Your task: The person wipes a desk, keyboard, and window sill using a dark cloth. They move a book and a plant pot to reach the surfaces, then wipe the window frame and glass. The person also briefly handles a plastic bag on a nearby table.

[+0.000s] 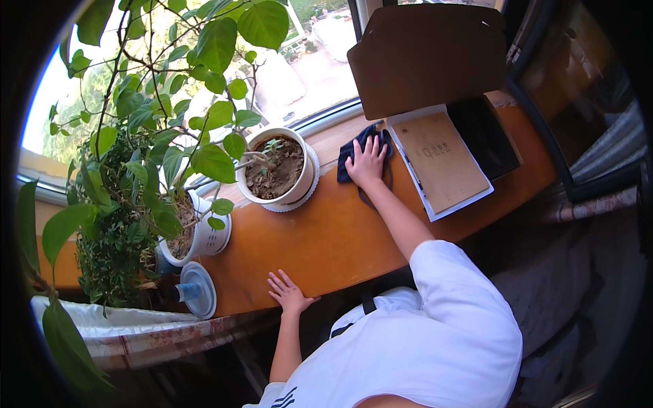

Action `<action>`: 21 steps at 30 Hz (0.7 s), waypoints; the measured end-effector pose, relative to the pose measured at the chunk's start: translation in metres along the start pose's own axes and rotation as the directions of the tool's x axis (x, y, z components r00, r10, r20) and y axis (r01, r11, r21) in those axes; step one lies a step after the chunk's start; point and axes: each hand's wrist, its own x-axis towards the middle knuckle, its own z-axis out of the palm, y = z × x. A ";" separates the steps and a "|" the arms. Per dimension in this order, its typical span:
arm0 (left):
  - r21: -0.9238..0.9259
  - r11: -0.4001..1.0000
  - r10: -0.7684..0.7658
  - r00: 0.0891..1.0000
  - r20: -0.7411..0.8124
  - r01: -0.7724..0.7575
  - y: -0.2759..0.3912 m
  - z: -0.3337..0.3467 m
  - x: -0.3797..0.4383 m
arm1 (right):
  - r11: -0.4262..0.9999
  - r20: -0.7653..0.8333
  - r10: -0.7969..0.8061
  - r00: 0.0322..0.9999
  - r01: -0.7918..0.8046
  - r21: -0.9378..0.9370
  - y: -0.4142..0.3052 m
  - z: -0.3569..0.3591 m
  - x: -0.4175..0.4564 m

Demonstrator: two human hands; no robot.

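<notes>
My right hand (pixel 368 162) lies palm down with spread fingers on a crumpled dark navy cloth (pixel 347 167), on the sill's wooden top near the window. A dark strap or cord of the cloth trails below the wrist. My left hand (pixel 289 295) rests flat, fingers apart, at the front edge of the orange-brown wooden surface (pixel 306 239). Between the hands and the window stands a white plant pot (pixel 307 178) with soil, a woody stem and small seedlings, on a scalloped saucer (pixel 315 166).
Right of the cloth, a brown-covered booklet (pixel 441 153) lies on white paper (pixel 438 210), beside a dark open box with a raised cardboard flap (pixel 433 56). Leafy plants, a second white pot (pixel 206 229) and an upright-tilted saucer (pixel 204 293) crowd the left. An open window sash (pixel 541 127) juts in at right.
</notes>
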 end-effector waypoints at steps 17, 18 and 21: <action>0.030 0.999 -0.016 0.999 -0.051 0.017 0.004 -0.001 -0.002 | 0.997 0.026 -0.072 0.997 0.071 0.042 0.034 -0.067 -0.109; 0.020 1.000 -0.010 0.999 -0.050 0.011 0.005 -0.002 -0.001 | 0.996 0.057 -0.073 0.996 0.070 0.054 0.041 -0.083 -0.133; 0.020 1.000 -0.011 0.999 -0.036 0.012 0.004 -0.003 -0.002 | 0.993 0.158 -0.074 0.985 0.059 0.099 0.049 -0.119 -0.189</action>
